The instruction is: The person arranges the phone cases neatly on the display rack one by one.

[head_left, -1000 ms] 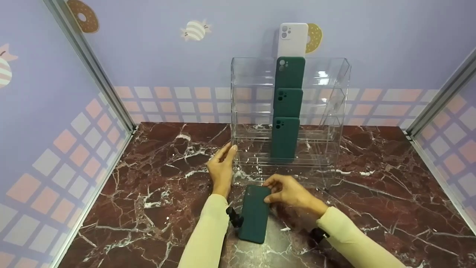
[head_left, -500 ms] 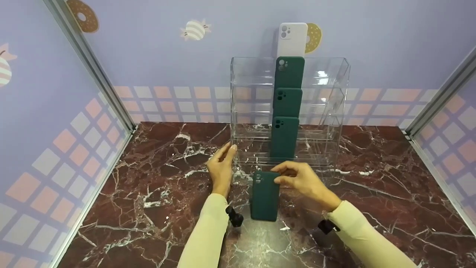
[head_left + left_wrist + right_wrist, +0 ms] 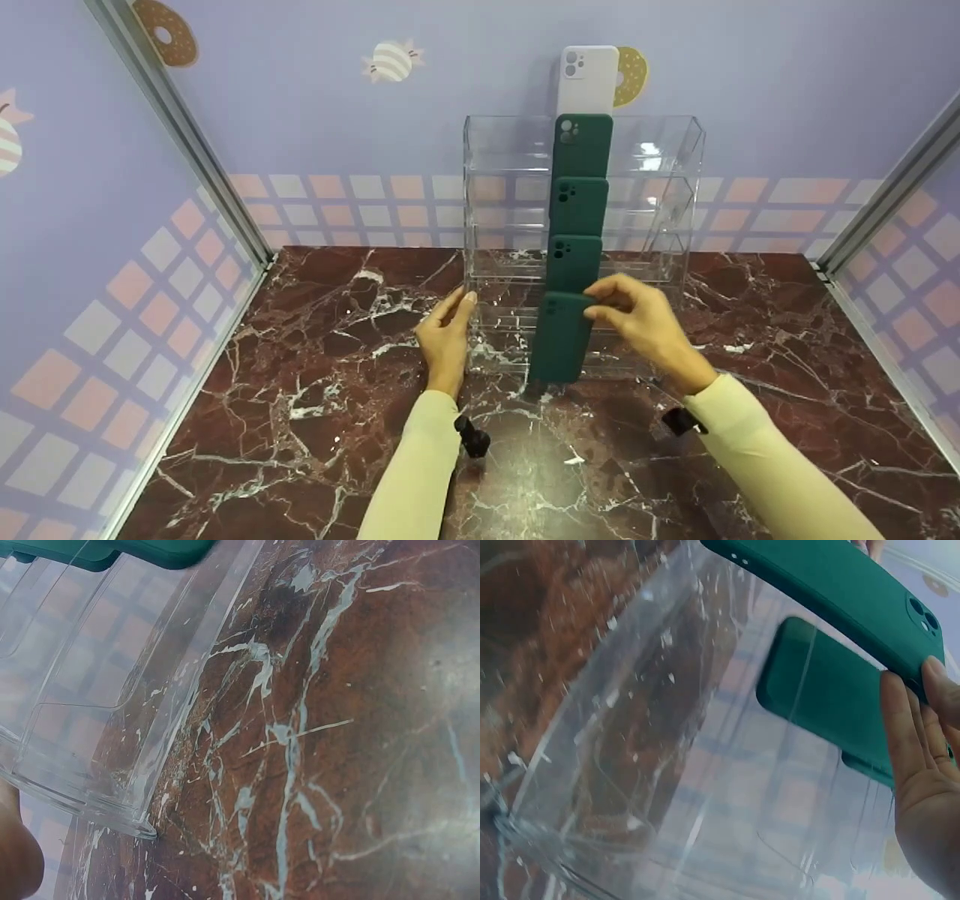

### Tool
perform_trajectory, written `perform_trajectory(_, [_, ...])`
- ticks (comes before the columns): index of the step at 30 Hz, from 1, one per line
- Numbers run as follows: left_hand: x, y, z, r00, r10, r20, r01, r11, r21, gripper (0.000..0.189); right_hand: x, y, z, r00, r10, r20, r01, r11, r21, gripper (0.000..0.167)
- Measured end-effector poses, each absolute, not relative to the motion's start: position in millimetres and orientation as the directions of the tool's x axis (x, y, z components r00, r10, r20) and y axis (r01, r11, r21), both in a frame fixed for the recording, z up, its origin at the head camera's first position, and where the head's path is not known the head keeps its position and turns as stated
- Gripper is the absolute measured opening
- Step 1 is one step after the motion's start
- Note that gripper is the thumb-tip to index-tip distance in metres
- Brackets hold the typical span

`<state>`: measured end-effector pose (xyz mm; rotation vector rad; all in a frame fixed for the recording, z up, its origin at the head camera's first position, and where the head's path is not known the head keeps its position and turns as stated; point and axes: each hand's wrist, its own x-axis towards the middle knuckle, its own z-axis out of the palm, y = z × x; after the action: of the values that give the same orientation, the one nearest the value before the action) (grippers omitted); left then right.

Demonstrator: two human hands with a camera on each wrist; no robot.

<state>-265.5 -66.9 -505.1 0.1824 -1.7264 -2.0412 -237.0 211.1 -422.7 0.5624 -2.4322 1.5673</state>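
Note:
By its upper right corner, a dark green phone case (image 3: 562, 341) is pinched between the thumb and fingers of my right hand (image 3: 645, 322). It hangs nearly upright before the lowest tier of a clear acrylic display rack (image 3: 510, 296). The right wrist view shows the held phone case (image 3: 840, 592) with its camera holes near my thumb. Behind it, several green phone cases (image 3: 574, 262) and a white phone case (image 3: 589, 82) at the top stand in a column in the rack. With fairly straight fingers, my left hand (image 3: 445, 334) touches the rack's left side.
Dark red marbled tabletop (image 3: 337, 450) spreads in front of and beside the rack. A patterned lilac wall (image 3: 337, 112) stands behind it, with more panels at left and right.
My right hand has lifted the green phone case off the tabletop, tilted it upright and moved it forward and right to the rack's front. The left hand has stayed in place.

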Motion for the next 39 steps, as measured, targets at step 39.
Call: perform_trajectory(39, [-265.7,-66.2,-505.0,-0.878,-0.437,0.196,0.267,-0.107,0.958,0.031,-258.9,220.1,-443.5,-0.921,-0.119,0.371,-0.384,0.435,-0.815,0.021])
